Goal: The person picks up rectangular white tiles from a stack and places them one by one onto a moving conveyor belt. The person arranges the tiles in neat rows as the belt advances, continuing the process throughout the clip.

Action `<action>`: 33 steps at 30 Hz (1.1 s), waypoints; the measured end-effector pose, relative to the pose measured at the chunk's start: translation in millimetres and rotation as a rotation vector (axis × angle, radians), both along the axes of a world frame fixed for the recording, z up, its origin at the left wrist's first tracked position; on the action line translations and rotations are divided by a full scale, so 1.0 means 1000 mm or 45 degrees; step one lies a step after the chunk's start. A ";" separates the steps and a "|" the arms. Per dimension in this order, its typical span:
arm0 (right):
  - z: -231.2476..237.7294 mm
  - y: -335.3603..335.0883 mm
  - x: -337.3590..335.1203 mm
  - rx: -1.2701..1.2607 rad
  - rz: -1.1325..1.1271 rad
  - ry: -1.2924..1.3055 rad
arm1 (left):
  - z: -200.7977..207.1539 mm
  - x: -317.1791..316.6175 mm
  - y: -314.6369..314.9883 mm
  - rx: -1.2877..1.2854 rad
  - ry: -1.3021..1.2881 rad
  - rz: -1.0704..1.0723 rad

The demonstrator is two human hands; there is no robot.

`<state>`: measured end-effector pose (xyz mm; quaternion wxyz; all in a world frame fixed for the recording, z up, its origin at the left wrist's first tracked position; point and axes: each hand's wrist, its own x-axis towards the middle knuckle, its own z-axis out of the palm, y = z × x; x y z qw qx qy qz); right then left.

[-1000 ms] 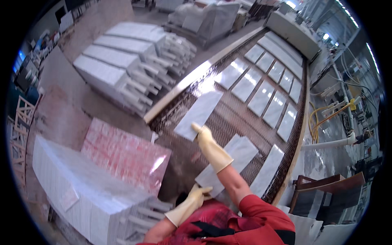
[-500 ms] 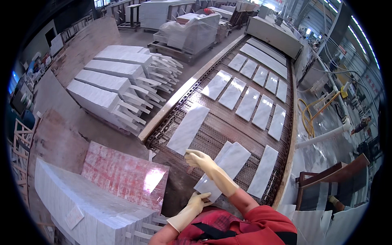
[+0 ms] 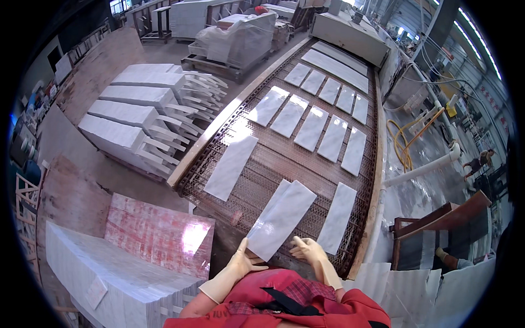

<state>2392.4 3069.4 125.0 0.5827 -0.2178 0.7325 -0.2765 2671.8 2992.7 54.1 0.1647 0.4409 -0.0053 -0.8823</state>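
Both my hands wear pale rubber gloves. At the near end of a mesh conveyor (image 3: 257, 183), two grey-white marble strips (image 3: 284, 216) lie overlapped, the upper one slightly offset. My left hand (image 3: 238, 265) grips their near left corner, its fingers partly hidden by the stone. Just right of these strips, my right hand (image 3: 310, 251) hovers with loosely bent fingers and nothing in it, apart from the stone. A single marble strip (image 3: 338, 218) lies beyond it to the right, and another (image 3: 232, 168) to the left.
Farther up the belt, several wet marble pieces (image 3: 311, 128) lie in rows before a machine housing (image 3: 350, 35). Stacked slabs (image 3: 109, 273) and a red-stained board (image 3: 158, 232) stand at near left. Strapped stone bundles (image 3: 128, 115) sit beyond the conveyor's left rail.
My right hand has drawn back from the left strip to the right side of the overlapped strips. My left hand remains at their near end. The view has shifted slightly.
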 end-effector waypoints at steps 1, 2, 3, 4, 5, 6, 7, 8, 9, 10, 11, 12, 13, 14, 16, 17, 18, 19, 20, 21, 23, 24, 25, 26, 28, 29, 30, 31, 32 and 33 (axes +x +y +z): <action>-0.005 -0.001 0.009 -0.019 -0.038 -0.105 | 0.005 -0.004 -0.001 0.029 -0.015 0.019; -0.009 -0.004 0.020 -0.035 -0.072 -0.214 | 0.009 -0.007 -0.002 0.057 -0.035 0.044; -0.008 -0.009 0.030 -0.040 -0.097 -0.266 | 0.014 -0.011 -0.003 0.093 -0.034 0.069; -0.006 -0.014 0.037 -0.040 -0.145 -0.278 | 0.014 -0.014 -0.002 0.126 -0.012 0.093; -0.004 -0.018 0.043 -0.044 -0.164 -0.281 | 0.013 -0.014 -0.002 0.156 0.007 0.122; 0.000 -0.020 0.047 -0.044 -0.180 -0.271 | 0.011 -0.014 -0.005 0.183 0.048 0.151; 0.002 -0.022 0.047 -0.059 -0.191 -0.254 | 0.009 -0.017 -0.005 0.183 0.064 0.182; 0.004 -0.024 0.048 -0.072 -0.201 -0.236 | 0.011 -0.020 -0.005 0.185 0.080 0.213; 0.007 -0.025 0.049 -0.090 -0.221 -0.233 | 0.013 -0.022 -0.006 0.185 0.094 0.243; 0.008 -0.025 0.050 -0.097 -0.237 -0.225 | 0.014 -0.022 -0.004 0.189 0.111 0.255; 0.009 -0.024 0.050 -0.104 -0.255 -0.213 | 0.019 -0.026 -0.004 0.194 0.117 0.271; 0.010 -0.024 0.050 -0.099 -0.270 -0.197 | 0.024 -0.029 -0.003 0.198 0.125 0.286; 0.007 -0.024 0.050 -0.102 -0.282 -0.194 | 0.030 -0.031 -0.002 0.205 0.114 0.305; 0.005 -0.023 0.049 -0.104 -0.293 -0.193 | 0.032 -0.033 0.001 0.212 0.103 0.320; -0.007 -0.020 0.047 -0.119 -0.302 -0.210 | 0.033 -0.035 0.003 0.220 0.082 0.344; -0.008 -0.020 0.047 -0.123 -0.299 -0.216 | 0.031 -0.034 0.004 0.222 0.080 0.354; -0.007 -0.020 0.047 -0.122 -0.289 -0.214 | 0.029 -0.033 0.005 0.225 0.079 0.365; -0.008 -0.020 0.047 -0.125 -0.286 -0.215 | 0.024 -0.033 0.006 0.227 0.086 0.373; -0.010 -0.019 0.047 -0.127 -0.288 -0.214 | 0.023 -0.035 0.007 0.233 0.082 0.375; -0.015 -0.019 0.046 -0.133 -0.298 -0.216 | 0.022 -0.036 0.008 0.239 0.079 0.377; -0.017 -0.018 0.047 -0.141 -0.324 -0.232 | 0.021 -0.040 0.010 0.239 0.049 0.373; -0.014 -0.017 0.050 -0.144 -0.341 -0.245 | 0.020 -0.040 0.011 0.230 0.033 0.370; -0.016 -0.016 0.050 -0.153 -0.343 -0.247 | 0.015 -0.041 0.015 0.205 0.019 0.359; -0.018 -0.015 0.050 -0.162 -0.347 -0.247 | 0.016 -0.043 0.018 0.190 0.013 0.366; -0.029 -0.012 0.049 -0.183 -0.323 -0.231 | 0.018 -0.049 0.020 0.167 0.008 0.395; -0.027 -0.012 0.050 -0.190 -0.308 -0.229 | 0.016 -0.050 0.020 0.166 0.020 0.419; -0.024 -0.013 0.050 -0.189 -0.291 -0.234 | 0.014 -0.050 0.020 0.166 0.031 0.444; -0.021 -0.013 0.051 -0.189 -0.272 -0.232 | 0.006 -0.051 0.018 0.174 0.056 0.468; -0.017 -0.014 0.051 -0.191 -0.253 -0.230 | 0.007 -0.051 0.017 0.179 0.081 0.475; -0.016 -0.014 0.049 -0.194 -0.232 -0.221 | 0.008 -0.050 0.015 0.183 0.108 0.483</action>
